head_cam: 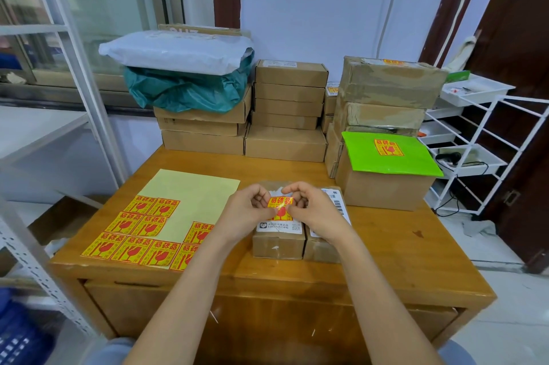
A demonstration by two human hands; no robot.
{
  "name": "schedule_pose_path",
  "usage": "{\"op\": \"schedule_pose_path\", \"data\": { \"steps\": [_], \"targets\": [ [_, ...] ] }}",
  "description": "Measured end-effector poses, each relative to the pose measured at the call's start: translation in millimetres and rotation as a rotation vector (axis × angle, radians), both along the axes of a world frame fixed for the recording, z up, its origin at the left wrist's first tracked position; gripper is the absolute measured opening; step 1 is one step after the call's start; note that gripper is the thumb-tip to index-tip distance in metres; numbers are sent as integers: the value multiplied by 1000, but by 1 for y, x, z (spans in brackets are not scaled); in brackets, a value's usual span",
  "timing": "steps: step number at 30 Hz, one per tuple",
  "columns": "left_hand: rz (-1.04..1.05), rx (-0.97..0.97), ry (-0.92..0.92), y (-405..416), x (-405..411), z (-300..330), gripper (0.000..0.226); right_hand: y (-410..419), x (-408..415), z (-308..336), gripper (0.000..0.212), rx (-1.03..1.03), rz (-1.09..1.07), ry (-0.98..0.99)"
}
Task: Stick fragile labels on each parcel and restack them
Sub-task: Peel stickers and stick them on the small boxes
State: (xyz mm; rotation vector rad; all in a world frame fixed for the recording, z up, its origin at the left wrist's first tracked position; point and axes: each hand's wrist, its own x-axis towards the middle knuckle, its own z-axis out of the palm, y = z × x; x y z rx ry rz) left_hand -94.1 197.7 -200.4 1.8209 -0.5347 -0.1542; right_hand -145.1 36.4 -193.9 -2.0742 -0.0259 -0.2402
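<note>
A single fragile label is being pinched at its two sides between the curled fingers and thumbs of the left hand and the right hand, and it is being held just above the near-centre of the wooden table, probably so that it can be kept taut and flat while being lined up. Directly beneath it a small brown parcel is lying, a white shipping slip on its top, with a second small parcel touching its right side; the label is apparently being aimed at the first of these. To the left, the sticker sheet is lying within easy reach, part of its yellow backing being left bare where labels are gone. At the far right, a green mailer already bearing a label is resting on a cardboard box, seemingly the finished stack. At the far edge, plain cartons and poly bags are being kept stacked, apparently awaiting labels.
</note>
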Motion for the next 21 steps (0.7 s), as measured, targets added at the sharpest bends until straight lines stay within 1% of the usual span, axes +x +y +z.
{"op": "schedule_pose_path", "data": {
  "steps": [8,12,16,21],
  "targets": [
    [10,2,6,-1,0,-2,27,3,-1,0,33,-48,-26,10],
    [24,-20,-3,-2,-1,-3,31,4,0,0,33,-132,-26,-23],
    [41,-53,-28,1,-5,-12,34,3,-1,0,40,-181,-2,-26],
    [117,-93,-101,-2,-12,-21,34,1,0,0,51,-268,22,9]
  ]
}}
